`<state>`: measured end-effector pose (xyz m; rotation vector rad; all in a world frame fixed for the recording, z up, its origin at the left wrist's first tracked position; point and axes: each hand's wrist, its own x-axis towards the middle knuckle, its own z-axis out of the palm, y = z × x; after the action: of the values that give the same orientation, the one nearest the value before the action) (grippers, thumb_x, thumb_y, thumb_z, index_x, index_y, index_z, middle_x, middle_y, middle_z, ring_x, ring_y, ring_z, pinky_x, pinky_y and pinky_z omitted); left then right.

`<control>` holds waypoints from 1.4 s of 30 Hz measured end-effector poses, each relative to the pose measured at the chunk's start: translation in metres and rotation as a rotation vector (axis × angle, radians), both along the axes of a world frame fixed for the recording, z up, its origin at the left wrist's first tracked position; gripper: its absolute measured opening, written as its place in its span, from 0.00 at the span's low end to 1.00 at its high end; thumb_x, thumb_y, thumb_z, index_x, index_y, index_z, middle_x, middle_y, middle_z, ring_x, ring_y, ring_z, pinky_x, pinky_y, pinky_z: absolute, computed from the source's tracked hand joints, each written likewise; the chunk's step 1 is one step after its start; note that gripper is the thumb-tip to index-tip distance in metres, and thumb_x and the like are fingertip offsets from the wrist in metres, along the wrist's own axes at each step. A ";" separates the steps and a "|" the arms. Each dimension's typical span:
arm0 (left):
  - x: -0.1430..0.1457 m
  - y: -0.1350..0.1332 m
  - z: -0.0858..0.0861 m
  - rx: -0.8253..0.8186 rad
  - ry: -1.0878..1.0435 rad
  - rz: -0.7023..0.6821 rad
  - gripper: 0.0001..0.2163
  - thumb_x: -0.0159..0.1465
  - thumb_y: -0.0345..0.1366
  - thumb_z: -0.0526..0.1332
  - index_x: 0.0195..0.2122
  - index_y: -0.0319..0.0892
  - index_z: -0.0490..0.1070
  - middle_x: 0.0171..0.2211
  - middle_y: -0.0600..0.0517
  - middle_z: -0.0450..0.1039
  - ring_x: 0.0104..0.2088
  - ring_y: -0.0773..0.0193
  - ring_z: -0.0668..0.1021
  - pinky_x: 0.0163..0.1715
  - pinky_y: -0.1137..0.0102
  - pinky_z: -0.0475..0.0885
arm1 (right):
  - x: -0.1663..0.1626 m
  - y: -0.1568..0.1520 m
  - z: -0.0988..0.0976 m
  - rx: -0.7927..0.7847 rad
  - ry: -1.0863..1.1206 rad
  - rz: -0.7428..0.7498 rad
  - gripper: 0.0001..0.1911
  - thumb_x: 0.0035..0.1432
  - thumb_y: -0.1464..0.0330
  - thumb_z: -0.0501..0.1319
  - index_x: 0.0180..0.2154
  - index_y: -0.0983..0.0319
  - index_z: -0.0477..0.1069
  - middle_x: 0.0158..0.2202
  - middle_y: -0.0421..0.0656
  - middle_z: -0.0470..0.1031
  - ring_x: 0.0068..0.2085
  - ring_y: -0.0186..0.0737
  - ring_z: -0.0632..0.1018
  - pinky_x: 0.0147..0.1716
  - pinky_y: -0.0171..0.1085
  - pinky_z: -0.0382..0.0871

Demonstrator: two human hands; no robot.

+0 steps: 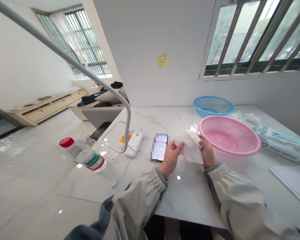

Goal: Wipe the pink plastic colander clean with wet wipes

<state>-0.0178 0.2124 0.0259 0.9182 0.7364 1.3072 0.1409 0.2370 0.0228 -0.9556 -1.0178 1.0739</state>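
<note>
My left hand (170,158) and my right hand (207,152) both pinch a crumpled white wet wipe (189,147) above a white marble table (187,196). Just beyond my right hand lies a pink plastic strainer basket (230,135), tilted, with its rim near my fingers. To the left of my left hand, a smartphone (160,147) rests on the table with its screen lit and blurred. A packet of wet wipes (282,145) lies at the right.
A blue plastic basket (213,106) stands at the back. A white power bank (134,143) and a red-capped water bottle (83,155) lie to the left. A curved white stand arm (126,126) crosses above them. White paper (293,183) lies at the right edge.
</note>
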 end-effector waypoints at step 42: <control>-0.009 -0.011 0.003 0.388 0.491 0.402 0.11 0.74 0.44 0.63 0.44 0.44 0.83 0.49 0.46 0.80 0.51 0.55 0.80 0.55 0.62 0.74 | 0.017 -0.010 0.007 0.510 -1.376 -0.298 0.23 0.67 0.66 0.62 0.61 0.56 0.78 0.54 0.44 0.83 0.52 0.50 0.82 0.48 0.46 0.77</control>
<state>-0.0265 0.2014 0.0291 1.4915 1.1101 1.6317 0.1576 0.2273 0.0302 -1.3306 -2.0140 -0.2766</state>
